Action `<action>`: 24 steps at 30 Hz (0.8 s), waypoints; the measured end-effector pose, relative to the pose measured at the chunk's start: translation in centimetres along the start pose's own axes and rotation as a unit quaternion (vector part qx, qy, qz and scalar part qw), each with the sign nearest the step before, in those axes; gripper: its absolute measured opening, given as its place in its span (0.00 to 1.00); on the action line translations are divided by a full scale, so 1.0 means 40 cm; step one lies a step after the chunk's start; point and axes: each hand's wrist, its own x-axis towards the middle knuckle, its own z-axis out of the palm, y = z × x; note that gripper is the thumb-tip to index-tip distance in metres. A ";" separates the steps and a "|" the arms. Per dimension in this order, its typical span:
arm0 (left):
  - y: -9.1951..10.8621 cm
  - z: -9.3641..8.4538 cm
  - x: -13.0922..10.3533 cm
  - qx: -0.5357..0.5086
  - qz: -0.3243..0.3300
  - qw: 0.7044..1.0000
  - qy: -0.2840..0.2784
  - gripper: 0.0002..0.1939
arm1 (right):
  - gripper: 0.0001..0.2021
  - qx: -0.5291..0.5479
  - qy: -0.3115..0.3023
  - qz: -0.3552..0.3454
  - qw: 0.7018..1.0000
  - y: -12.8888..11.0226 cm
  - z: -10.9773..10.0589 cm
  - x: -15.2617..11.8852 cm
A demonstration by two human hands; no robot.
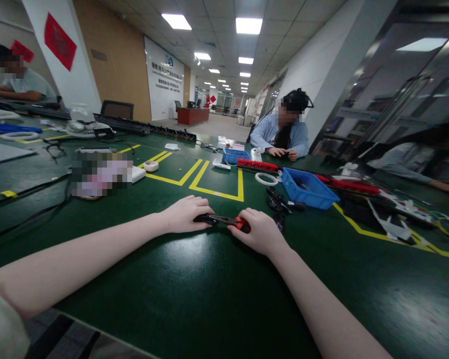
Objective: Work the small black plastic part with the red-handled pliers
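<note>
In the middle of the head view, my left hand (189, 214) is closed round a small black object (205, 218), whose exact kind I cannot make out. My right hand (260, 230) grips the red-and-black handles of a pair of pliers (230, 221). The metal jaws of the pliers point left and meet the black object. Both hands rest low over the green table (194, 279), just in front of the yellow tape outlines. My right fingers partly cover the handles.
To the right are black cables (279, 202), a blue bin (309, 192) and a white ring (266, 179). A tape roll (151, 166) lies at the left. A person (284, 129) sits across the table; others sit at far left and right.
</note>
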 end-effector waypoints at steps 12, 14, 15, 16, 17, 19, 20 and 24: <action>0.013 -0.009 0.002 -0.025 -0.012 0.999 -0.042 0.15 | 0.12 0.027 -0.004 -0.018 0.999 -0.014 0.003 -0.003; 0.012 -0.009 0.003 -0.022 -0.013 0.999 -0.041 0.16 | 0.12 0.021 -0.005 -0.020 1.000 -0.014 0.004 -0.003; 0.012 -0.009 0.004 -0.021 -0.014 0.999 -0.041 0.17 | 0.12 0.019 -0.007 -0.021 1.000 -0.014 0.004 -0.003; 0.012 -0.008 0.004 -0.020 -0.017 0.999 -0.043 0.19 | 0.12 0.016 -0.009 -0.020 1.000 -0.015 0.004 -0.003; 0.012 -0.008 0.005 -0.017 -0.020 0.999 -0.046 0.20 | 0.11 0.014 -0.010 -0.020 1.000 -0.015 0.004 -0.002; 0.014 -0.008 0.006 -0.010 -0.025 0.998 -0.054 0.23 | 0.11 0.009 -0.013 -0.017 1.000 -0.016 0.004 -0.002; 0.015 -0.008 0.006 -0.005 -0.027 0.998 -0.055 0.23 | 0.11 0.007 -0.015 -0.014 1.000 -0.016 0.003 -0.002; 0.016 -0.004 0.007 0.014 -0.024 0.999 -0.046 0.24 | 0.11 0.010 -0.023 -0.008 1.000 -0.018 0.000 0.000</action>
